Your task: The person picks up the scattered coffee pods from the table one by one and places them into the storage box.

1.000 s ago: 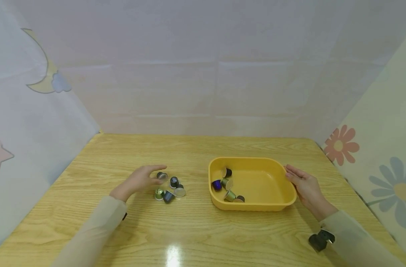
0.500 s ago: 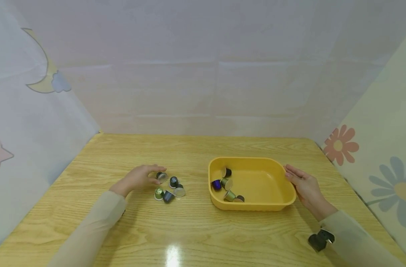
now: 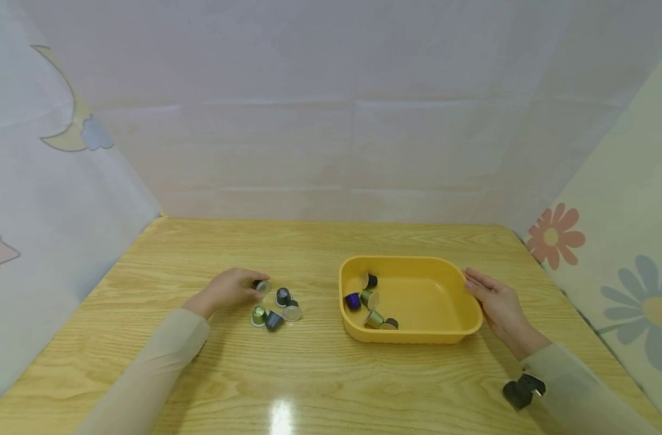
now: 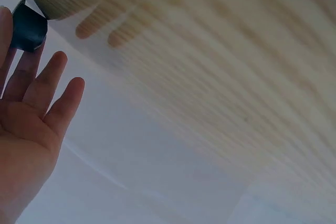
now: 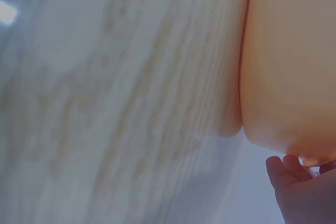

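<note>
My left hand [image 3: 228, 290] pinches a black coffee capsule [image 3: 263, 287] with a pale lid, at the left of the table. In the left wrist view the dark capsule [image 4: 29, 27] sits between thumb and fingers, while the other fingers spread away. Close by are a dark grey capsule [image 3: 283, 296], a pale-lidded capsule [image 3: 292, 312], a green capsule [image 3: 258, 316] and a blue-grey capsule [image 3: 274, 321]. On the right, my right hand [image 3: 499, 308] holds the rim of a yellow plastic basin [image 3: 412, 338]. Its fingers [image 5: 283, 171] meet the basin's end in the right wrist view.
Inside the basin, several capsules lie along its left side, among them a purple-blue capsule [image 3: 353, 301] and a green capsule [image 3: 374, 319]. The wooden table [image 3: 309, 386] backs onto pale fabric walls [image 3: 331, 151]. A black device [image 3: 521, 391] is at my right sleeve.
My left thumb and index finger have closed in on the black capsule, which has shifted slightly left. The basin and my right hand have stayed in place.
</note>
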`<control>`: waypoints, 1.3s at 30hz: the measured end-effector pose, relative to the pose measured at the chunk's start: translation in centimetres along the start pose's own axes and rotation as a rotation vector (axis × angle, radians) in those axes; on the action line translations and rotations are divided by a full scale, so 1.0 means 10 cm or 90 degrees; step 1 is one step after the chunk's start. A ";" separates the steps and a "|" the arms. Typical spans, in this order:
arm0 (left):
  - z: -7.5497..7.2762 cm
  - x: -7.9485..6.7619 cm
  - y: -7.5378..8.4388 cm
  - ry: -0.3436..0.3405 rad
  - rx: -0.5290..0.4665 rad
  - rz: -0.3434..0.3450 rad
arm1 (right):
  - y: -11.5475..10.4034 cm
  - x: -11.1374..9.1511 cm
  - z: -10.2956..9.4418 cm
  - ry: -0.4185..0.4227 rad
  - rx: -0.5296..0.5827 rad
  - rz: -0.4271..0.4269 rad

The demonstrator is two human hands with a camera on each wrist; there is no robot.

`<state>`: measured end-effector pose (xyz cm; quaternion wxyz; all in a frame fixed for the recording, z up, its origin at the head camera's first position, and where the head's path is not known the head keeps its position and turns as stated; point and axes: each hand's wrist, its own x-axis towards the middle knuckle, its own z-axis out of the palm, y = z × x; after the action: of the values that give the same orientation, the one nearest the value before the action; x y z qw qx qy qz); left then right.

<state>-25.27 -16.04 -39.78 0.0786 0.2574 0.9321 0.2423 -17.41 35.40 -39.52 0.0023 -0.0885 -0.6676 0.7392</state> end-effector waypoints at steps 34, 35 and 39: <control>0.15 -0.08 0.45 0.131 -0.309 -0.030 | 0.00 0.02 0.01 0.005 0.003 -0.001; 0.15 -0.08 0.47 0.131 -0.315 -0.033 | 0.00 0.02 0.01 0.005 0.005 0.000; 0.16 -0.07 0.56 0.127 -0.330 -0.042 | 0.00 0.02 0.00 0.004 0.009 0.003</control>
<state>-21.73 -11.57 -38.38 0.0578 0.1728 0.8502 0.4940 -17.56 35.40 -39.58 0.0036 -0.0924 -0.6620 0.7438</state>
